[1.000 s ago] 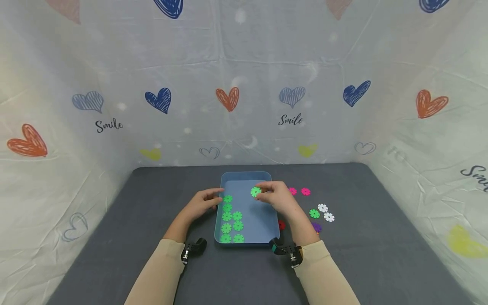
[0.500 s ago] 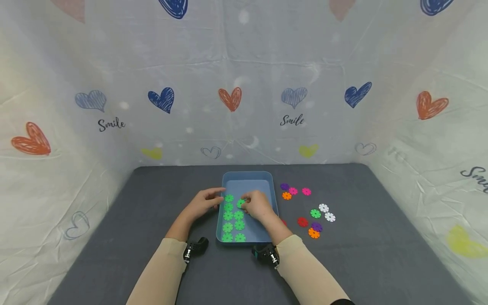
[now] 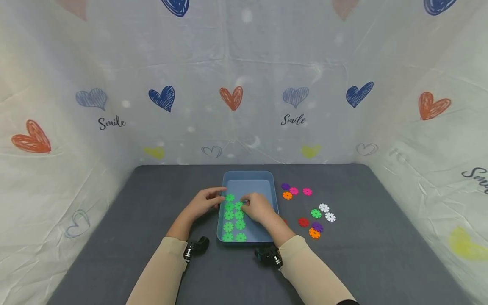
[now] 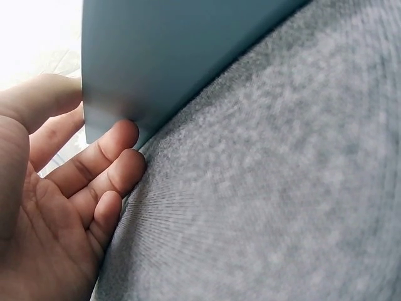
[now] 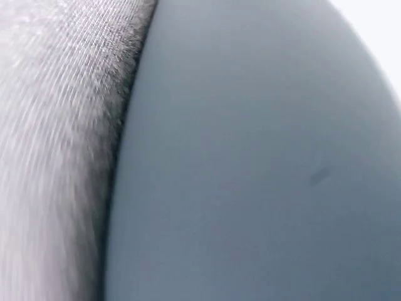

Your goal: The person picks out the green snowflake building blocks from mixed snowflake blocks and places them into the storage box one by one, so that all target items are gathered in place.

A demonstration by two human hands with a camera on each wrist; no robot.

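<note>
In the head view a blue tray point(image 3: 248, 174) stands on the grey cloth. Green flower-shaped notched discs point(image 3: 228, 216) lie in two columns along its left side. My left hand point(image 3: 202, 203) holds the tray's left wall at the rim; in the left wrist view the fingers point(image 4: 119, 139) bend against the outside of the wall, with the thumb at its edge. Inside the tray, my right hand point(image 3: 259, 208) pinches the right edge of a green disc point(image 3: 238, 206) at the top of the second column. Only the tray's outer wall point(image 5: 250, 157) and cloth show in the right wrist view.
Right of the tray lie loose discs: pink point(image 3: 307, 192), orange point(image 3: 287, 195), purple point(image 3: 285, 186), white point(image 3: 330, 217), green point(image 3: 316, 213) and red point(image 3: 303, 222). A purple disc point(image 3: 317, 227) overlaps another orange one point(image 3: 314, 233). A printed curtain point(image 3: 244, 127) surrounds the table.
My right hand has carried the green disc from the tray's upper right to the second column, then shifted it slightly left and down. The left hand stays at the rim.
</note>
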